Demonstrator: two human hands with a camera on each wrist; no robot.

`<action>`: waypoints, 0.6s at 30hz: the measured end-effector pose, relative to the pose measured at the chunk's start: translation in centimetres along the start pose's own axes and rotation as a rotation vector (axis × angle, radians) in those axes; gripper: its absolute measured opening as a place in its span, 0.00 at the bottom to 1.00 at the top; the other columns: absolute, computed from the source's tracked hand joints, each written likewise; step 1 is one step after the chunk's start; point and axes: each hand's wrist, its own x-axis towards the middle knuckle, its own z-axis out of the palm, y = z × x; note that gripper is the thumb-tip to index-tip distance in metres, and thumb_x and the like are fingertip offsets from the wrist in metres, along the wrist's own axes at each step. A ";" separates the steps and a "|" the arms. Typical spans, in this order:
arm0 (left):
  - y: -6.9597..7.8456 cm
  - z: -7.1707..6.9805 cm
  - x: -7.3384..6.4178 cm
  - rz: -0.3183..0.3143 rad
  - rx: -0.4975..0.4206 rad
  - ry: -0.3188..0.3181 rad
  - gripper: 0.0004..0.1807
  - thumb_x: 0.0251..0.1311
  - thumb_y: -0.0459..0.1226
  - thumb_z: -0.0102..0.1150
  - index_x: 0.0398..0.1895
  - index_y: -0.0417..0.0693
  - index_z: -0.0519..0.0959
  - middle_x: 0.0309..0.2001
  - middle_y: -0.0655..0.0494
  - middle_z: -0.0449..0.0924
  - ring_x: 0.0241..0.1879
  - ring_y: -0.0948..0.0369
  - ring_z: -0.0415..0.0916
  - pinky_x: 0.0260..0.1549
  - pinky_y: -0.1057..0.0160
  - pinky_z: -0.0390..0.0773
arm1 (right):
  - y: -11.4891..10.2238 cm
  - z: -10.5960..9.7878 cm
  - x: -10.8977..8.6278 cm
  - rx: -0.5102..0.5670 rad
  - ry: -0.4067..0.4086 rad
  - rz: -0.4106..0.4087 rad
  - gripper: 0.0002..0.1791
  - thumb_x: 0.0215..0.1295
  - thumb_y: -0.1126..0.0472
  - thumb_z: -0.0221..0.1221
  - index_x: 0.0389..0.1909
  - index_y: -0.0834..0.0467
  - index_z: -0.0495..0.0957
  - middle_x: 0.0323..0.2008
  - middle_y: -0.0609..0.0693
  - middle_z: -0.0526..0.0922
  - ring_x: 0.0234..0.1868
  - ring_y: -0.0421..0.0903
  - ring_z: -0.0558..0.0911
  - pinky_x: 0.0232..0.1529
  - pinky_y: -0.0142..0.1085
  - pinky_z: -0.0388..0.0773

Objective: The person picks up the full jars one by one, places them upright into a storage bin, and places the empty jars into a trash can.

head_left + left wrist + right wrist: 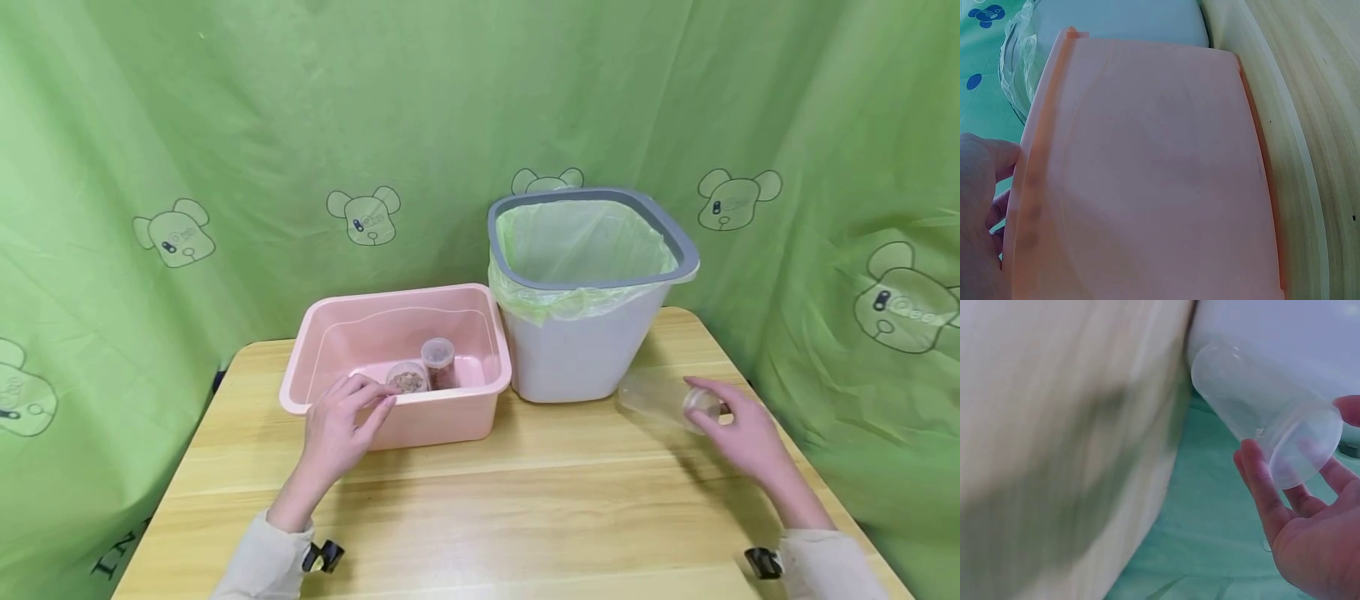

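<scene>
My left hand rests on the front rim of a pink plastic tub, its fingers loosely curved over the edge and holding nothing. Inside the tub are two small clear jars with brown contents, one just beyond my fingertips and one upright behind it. My right hand grips a clear plastic cup by its base, and the cup lies on its side just above the table. In the right wrist view the fingers wrap round the base of the cup.
A white waste bin with a grey rim and a green liner stands behind the cup, right of the tub. Everything sits on a small wooden table. Green cloth with bear prints hangs close on all sides.
</scene>
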 end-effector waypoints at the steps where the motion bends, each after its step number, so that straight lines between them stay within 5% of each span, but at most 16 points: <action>1: 0.0 0.0 0.0 0.000 0.001 0.000 0.04 0.64 0.43 0.69 0.39 0.57 0.89 0.35 0.64 0.83 0.35 0.63 0.76 0.33 0.62 0.74 | -0.2 -0.3 0.0 0.005 0.017 -0.001 0.26 0.69 0.59 0.65 0.66 0.60 0.77 0.56 0.66 0.82 0.42 0.39 0.78 0.35 0.33 0.74; 5: 0.0 0.0 0.0 -0.001 0.003 0.001 0.04 0.64 0.43 0.69 0.39 0.57 0.89 0.35 0.64 0.83 0.35 0.63 0.76 0.32 0.62 0.74 | -1.4 -1.5 0.0 0.048 0.063 -0.010 0.23 0.70 0.61 0.64 0.65 0.59 0.78 0.53 0.61 0.81 0.38 0.23 0.72 0.28 0.29 0.74; 12: 0.1 -0.1 0.0 -0.002 0.001 0.004 0.05 0.64 0.43 0.69 0.39 0.57 0.89 0.35 0.64 0.83 0.35 0.63 0.76 0.31 0.63 0.74 | -3.2 -2.8 0.1 0.182 0.139 -0.052 0.19 0.72 0.67 0.59 0.62 0.64 0.78 0.49 0.24 0.76 0.42 0.21 0.75 0.33 0.19 0.76; 18: 0.1 -0.1 -0.1 -0.005 0.005 0.001 0.05 0.64 0.43 0.69 0.39 0.57 0.89 0.35 0.64 0.83 0.35 0.64 0.76 0.32 0.62 0.74 | -4.3 -3.5 0.3 0.547 0.185 -0.161 0.19 0.73 0.78 0.51 0.62 0.72 0.75 0.47 0.37 0.86 0.34 0.32 0.84 0.33 0.23 0.82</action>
